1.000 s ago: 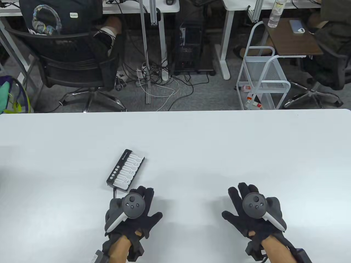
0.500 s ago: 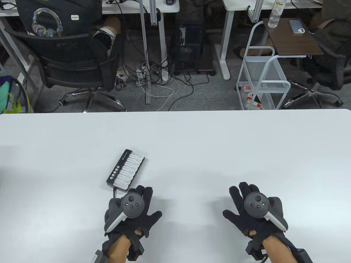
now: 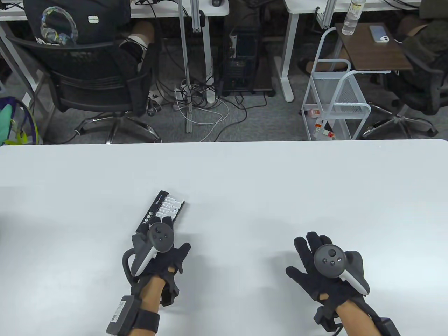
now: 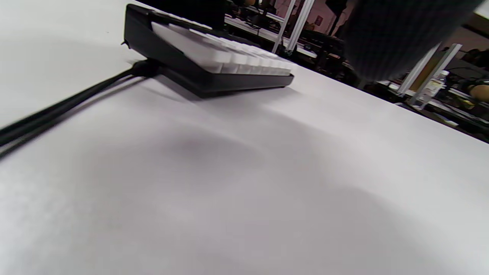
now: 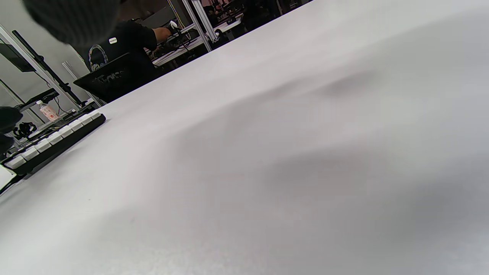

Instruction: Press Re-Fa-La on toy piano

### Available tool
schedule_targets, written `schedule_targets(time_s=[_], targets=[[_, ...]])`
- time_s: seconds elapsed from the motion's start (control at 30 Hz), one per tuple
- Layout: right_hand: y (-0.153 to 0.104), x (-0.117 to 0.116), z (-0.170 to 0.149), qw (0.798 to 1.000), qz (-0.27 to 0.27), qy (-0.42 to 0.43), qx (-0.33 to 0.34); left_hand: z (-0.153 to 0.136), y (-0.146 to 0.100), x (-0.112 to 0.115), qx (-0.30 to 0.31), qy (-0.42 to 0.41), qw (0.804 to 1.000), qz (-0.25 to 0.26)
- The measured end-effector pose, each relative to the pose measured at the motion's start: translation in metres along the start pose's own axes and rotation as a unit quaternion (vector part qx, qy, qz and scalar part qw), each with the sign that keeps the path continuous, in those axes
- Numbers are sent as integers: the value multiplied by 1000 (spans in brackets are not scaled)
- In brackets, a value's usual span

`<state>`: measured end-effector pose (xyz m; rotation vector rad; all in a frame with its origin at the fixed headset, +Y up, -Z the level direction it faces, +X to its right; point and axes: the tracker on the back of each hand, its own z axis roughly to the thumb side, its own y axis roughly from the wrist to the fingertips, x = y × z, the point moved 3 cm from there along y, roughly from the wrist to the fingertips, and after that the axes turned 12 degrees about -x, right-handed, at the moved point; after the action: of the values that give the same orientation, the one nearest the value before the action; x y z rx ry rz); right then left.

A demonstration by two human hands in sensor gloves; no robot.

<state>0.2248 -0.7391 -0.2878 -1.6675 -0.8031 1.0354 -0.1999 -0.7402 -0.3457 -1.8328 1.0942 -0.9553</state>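
Fingers [image 3: 164, 221] of the left hand [image 3: 159, 250] lay over the near end of the toy piano [image 3: 167, 207], reaching toward 12 o'clock; whether any fingertip touched a key could not be determined, as the tracker [image 3: 160, 238] on the back of the hand masked them from above. The table view suggested loosely spread fingers with the thumb out toward 3 o'clock, gripping nothing. The left wrist view showed only one blurred gloved finger at the top edge, clear of the keys.

The right hand [image 3: 323, 273] rested flat on the worktop [image 3: 245, 182], fingers splayed and empty, well apart from the piano, which lay toward its 9 to 10 o'clock. The left hand was plainly the nearer.

The piano sat left of centre on the worktop, its long axis running from 7 o'clock to 1 o'clock. White keys lined the 4 o'clock side; the black control strip lined the 10 o'clock side. A cable [image 4: 65, 109] left the near end. Judgement: the required keys lay beneath or just beyond the left fingers, along the 1 o'clock line.
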Motion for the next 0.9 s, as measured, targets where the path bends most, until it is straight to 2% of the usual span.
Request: schedule_targets(time_s=[0.27,0.53,0.67,0.9], targets=[[0,1,0,1000,1,3,-3,-4,35,0,-57,0,998,-11],[0,2,0,1000,2,8,-4,-12,58,5,-99,-7,994,-43],[0,3,-2,1000,3,12,-6,-18,65,6,-117,-15,992,-41],[0,4,-2,1000,3,17,-6,-17,64,5,-104,-50,993,-25]])
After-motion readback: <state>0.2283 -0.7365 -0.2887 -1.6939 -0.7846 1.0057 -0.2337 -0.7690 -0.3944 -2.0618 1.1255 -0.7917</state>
